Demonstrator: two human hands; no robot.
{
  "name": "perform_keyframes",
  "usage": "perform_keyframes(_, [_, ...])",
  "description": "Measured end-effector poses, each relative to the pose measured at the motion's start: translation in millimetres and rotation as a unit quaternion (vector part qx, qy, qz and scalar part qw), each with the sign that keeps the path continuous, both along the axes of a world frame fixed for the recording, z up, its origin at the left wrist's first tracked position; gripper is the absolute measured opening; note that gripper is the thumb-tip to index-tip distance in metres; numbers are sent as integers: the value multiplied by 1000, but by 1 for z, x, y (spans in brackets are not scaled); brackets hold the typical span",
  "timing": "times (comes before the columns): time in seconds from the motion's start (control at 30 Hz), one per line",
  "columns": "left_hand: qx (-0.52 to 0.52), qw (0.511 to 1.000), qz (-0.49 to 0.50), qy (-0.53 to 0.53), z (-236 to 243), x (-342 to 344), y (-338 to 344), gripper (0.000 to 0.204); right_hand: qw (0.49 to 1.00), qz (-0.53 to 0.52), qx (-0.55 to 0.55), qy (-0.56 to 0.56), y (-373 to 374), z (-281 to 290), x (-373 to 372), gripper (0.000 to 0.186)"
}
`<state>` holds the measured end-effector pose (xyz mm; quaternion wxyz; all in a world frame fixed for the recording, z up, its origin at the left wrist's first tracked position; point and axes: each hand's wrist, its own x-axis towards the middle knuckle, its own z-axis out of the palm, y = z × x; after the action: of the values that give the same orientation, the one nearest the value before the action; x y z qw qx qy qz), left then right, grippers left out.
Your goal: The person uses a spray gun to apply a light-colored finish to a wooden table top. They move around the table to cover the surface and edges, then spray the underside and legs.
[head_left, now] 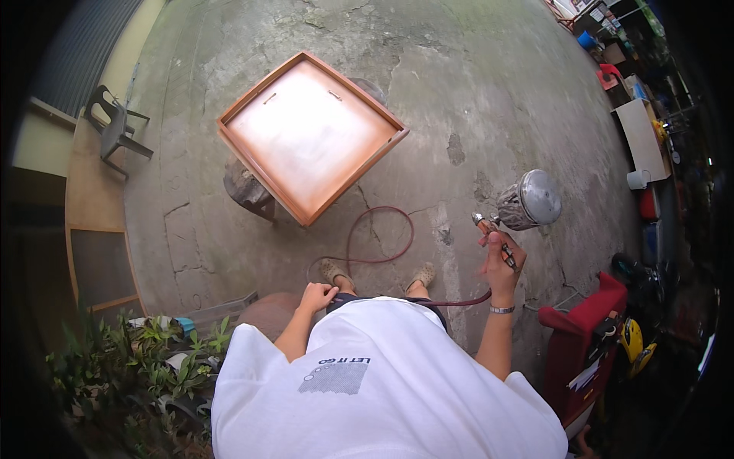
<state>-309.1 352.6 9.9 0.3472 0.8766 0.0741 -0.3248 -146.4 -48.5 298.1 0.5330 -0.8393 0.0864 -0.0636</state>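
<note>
My right hand [503, 258] is closed round a spray gun [483, 223], its nozzle toward the upper left. A paint-streaked metal cup [537, 197] sits right beside the gun and appears joined to it. A dark red hose [465, 303] runs from near my right wrist across my waist to my left hand [316, 297], which is closed on it. Ahead of me lies a square, shallow wooden tray-like piece [294, 122] with raised edges. Its inside is whitish in the middle and orange-brown toward the rim. It rests on a dark support [246, 191], mostly hidden under it.
The hose loops on the cracked concrete floor [428, 99] before my feet. A dark plastic chair [118, 130] stands at the far left by a wooden panel [99, 191]. Plants [153, 375] are near left. A red chair [585, 329] is near right; cluttered shelves line the right side.
</note>
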Motion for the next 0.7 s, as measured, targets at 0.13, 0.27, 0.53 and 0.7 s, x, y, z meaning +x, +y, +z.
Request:
perform_keyframes(0.13, [36,996,-65,-50,-10,-3,-38,54,998,-30,43,-47,-81,13,28,45])
perform_keyframes(0.27, [64,993,-84,-48,8,24,-105,55,992,-41,26,-118,-184,23,48,47])
perform_keyframes(0.53, [159,982,-58,-82,23,42,-216,33,989,-77,27,-120,-347,32,63,45])
perform_keyframes(0.7, [188,974,127,-25,1,75,-286,32,989,-95,11,-115,-411,25,85,47])
